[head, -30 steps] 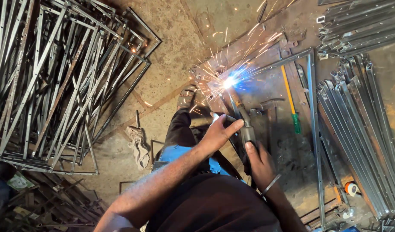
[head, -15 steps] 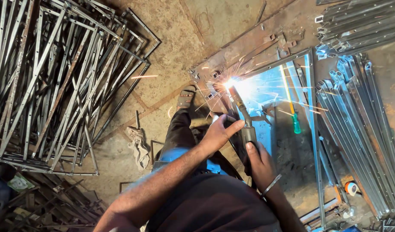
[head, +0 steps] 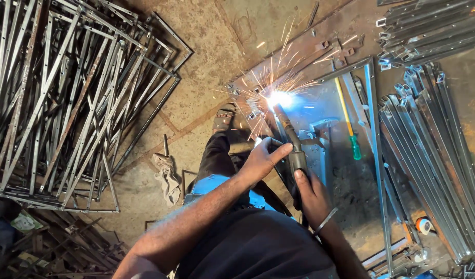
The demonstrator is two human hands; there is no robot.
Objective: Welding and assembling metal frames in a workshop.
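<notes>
My right hand (head: 311,195) grips the handle of a welding torch (head: 291,142) that points up and away from me. Its tip meets a bright blue-white arc (head: 279,98) at the corner of a rectangular metal frame (head: 373,134) lying on a rusty steel plate, and sparks fly outward. My left hand (head: 262,160) rests against the torch's left side with fingers curled, steadying it. A metal bangle sits on my right wrist. My knee and shoe (head: 224,118) show below the hands.
A big stack of welded metal frames (head: 67,98) fills the left. Bundles of steel channel strips (head: 433,155) lie at right and top right. A yellow-shafted screwdriver with a green handle (head: 348,124) and a hammer (head: 320,126) lie inside the frame. A rag (head: 168,175) lies on the floor.
The arc keeps burning at the frame's corner; the spark spray and glow shift from frame to frame. Both hands stay on the torch in nearly the same place.
</notes>
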